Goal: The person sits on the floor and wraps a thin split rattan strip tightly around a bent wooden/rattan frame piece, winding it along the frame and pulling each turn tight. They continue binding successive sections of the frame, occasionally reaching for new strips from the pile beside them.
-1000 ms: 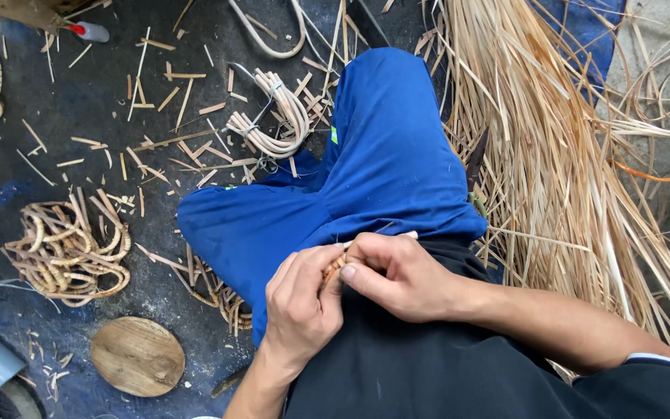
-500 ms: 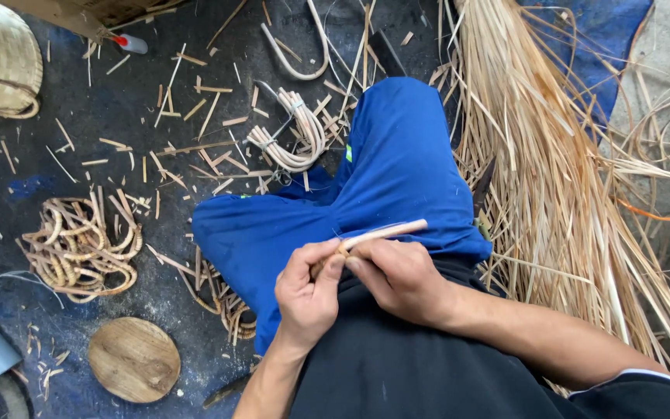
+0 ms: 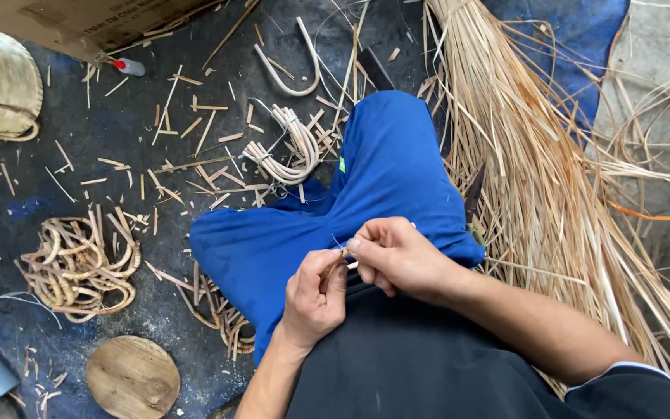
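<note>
Over the lap, the left hand (image 3: 316, 299) and right hand (image 3: 397, 256) meet, fingers pinched shut on a short, thin tan cane strip (image 3: 340, 258), braced above the blue cloth (image 3: 366, 194), likely for control; loose pale rattan strands (image 3: 537, 178) lie within reach.

Box: a brown cardboard box (image 3: 94, 23) lies at the top left edge of the floor.
Print: dark letters on its side.
</note>
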